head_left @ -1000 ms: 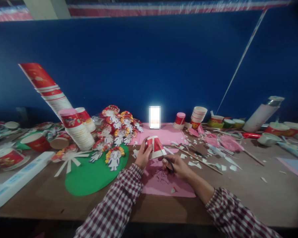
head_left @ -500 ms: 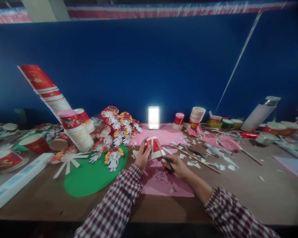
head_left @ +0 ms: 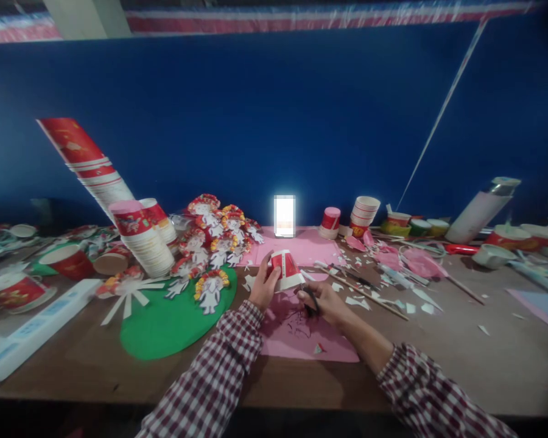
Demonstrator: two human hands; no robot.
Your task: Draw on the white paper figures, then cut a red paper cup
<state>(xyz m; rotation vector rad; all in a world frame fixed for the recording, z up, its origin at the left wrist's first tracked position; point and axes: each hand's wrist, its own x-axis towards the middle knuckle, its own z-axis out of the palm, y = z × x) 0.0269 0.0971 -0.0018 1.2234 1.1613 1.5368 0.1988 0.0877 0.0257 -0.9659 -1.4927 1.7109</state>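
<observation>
A red and white paper cup (head_left: 287, 267) is gripped in my left hand (head_left: 265, 285), tilted, above a pink sheet (head_left: 285, 340) with dark markings. Black-handled scissors (head_left: 311, 304) are in my right hand (head_left: 324, 300), just to the right of the cup's lower edge. Their blades are too small and blurred to tell how far apart they are. On the pink sheet below my hands lies a small coloured scrap (head_left: 319, 348).
Left of my hands, paper figures (head_left: 210, 292) stand on and behind a green sheet (head_left: 164, 334). A tall leaning cup stack (head_left: 95, 176) rises behind. White scraps (head_left: 356, 302) and a wooden stick (head_left: 374, 297) lie to the right. A white power strip (head_left: 41, 334) is far left.
The cup has turned in my left hand, with more red facing me. My right hand with the scissors has shifted slightly, and the blades now sit lower at the cup's edge.
</observation>
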